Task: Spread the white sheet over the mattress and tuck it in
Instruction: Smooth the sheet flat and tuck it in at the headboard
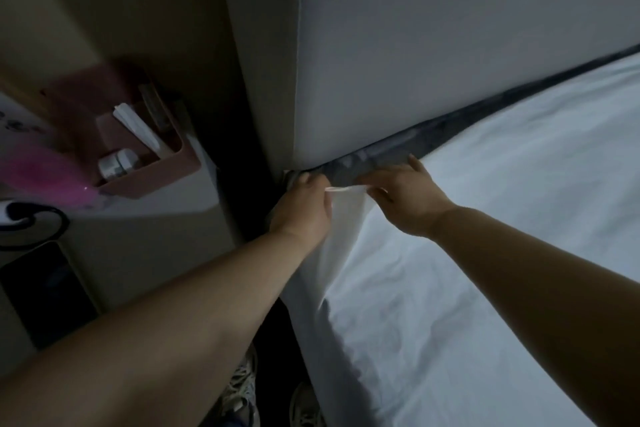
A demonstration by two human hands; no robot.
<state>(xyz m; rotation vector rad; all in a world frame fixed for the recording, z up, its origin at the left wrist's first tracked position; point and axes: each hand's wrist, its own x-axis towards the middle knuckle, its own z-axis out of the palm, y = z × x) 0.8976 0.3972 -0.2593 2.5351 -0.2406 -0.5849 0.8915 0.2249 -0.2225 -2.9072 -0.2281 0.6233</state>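
Observation:
The white sheet [485,253] covers the mattress on the right and hangs down its near side. A dark strip of mattress [381,152] shows bare along the grey headboard [415,62]. My left hand [304,208] grips the sheet's corner at the head-end corner of the bed, next to the headboard's edge. My right hand [405,198] holds the sheet's top hem a little to the right, fingers reaching toward the dark strip. A short stretch of hem is pulled taut between the two hands.
A bedside table [156,218] stands on the left with a pink organiser box [138,149] holding small items, a pink blurred object [45,173] and a dark phone [45,288]. A narrow dark gap separates table and bed. My shoes [242,392] show below.

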